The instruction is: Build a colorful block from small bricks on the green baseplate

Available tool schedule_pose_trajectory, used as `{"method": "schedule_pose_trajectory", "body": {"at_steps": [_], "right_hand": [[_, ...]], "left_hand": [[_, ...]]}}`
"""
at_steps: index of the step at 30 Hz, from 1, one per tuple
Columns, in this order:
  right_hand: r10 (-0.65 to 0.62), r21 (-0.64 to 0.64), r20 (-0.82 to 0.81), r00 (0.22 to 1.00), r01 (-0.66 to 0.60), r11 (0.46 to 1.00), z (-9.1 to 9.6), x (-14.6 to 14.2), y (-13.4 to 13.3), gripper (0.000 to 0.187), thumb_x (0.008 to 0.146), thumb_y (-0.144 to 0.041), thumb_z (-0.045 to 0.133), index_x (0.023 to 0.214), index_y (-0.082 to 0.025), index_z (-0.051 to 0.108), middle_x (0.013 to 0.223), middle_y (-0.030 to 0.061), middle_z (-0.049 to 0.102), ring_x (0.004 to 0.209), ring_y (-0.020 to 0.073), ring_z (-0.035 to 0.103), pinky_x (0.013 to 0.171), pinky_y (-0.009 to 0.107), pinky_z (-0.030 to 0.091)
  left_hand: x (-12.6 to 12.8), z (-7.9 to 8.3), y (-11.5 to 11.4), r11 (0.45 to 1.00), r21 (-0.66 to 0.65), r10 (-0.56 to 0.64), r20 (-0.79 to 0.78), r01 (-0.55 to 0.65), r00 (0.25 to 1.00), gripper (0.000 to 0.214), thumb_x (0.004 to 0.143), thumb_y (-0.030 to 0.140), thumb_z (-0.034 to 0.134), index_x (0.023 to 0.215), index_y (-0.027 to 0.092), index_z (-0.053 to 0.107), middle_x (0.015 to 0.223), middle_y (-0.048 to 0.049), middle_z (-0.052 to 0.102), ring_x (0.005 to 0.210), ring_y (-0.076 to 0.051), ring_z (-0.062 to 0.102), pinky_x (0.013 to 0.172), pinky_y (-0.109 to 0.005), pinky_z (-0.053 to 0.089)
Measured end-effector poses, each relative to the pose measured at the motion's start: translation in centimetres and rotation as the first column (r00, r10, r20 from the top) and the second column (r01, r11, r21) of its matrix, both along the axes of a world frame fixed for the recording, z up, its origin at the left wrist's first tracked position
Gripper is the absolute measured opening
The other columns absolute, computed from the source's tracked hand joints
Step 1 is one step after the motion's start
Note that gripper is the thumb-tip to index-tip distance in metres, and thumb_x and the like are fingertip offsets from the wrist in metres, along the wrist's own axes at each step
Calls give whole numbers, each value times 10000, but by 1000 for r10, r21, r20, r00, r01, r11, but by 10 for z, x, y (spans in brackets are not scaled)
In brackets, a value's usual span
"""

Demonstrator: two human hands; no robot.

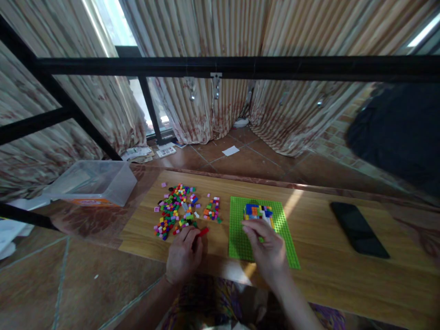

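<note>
A green baseplate [237, 233] lies on the wooden table, and a low build of coloured bricks [254, 210] stands on it. My right hand [268, 245] is over the plate at the near left side of the build, its fingers pinched; whatever they hold is hidden. Left of the plate, my left hand [184, 254] has a long red brick [204, 231] between thumb and fingers. Just beyond that hand spreads a pile of loose bricks [175, 201] in many colours. A smaller group of bricks [212, 209] sits between the pile and the plate.
A clear plastic box [120, 183] with an orange label stands at the table's left end. A black phone [359, 229] lies on the right. Across the far side runs a black metal bar [172, 66], with curtains [220, 27] behind it.
</note>
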State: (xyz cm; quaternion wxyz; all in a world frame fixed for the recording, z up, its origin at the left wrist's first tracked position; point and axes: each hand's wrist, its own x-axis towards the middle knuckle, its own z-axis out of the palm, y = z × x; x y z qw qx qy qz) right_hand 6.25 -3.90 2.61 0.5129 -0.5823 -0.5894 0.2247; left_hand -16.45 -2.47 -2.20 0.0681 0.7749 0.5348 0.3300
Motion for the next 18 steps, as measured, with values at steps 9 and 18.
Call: {"method": "schedule_pose_trajectory", "body": {"at_steps": [9,18], "right_hand": [[-338,-261,-332,881,258,930,-6,96,41,331,535,-417,782,721,-154,706,665,43,693,591,148,597,566,273,478],[-233,-276,-320,918,145,950,-17,99,52,412,507,-504,791,686,-143,703,631,54,680,552,133,570,519,255,457]], "left_hand": [[-1,0,2,999,31,8,-38,-7,999,113,888,206,494,955,212,586,983,-66,641,903,-199,627,796,-341,532],[0,1,2,1000,-15,10,-17,-10,1000,114,881,207,504,956,212,590,983,-59,628,897,-194,617,809,-341,524]]}}
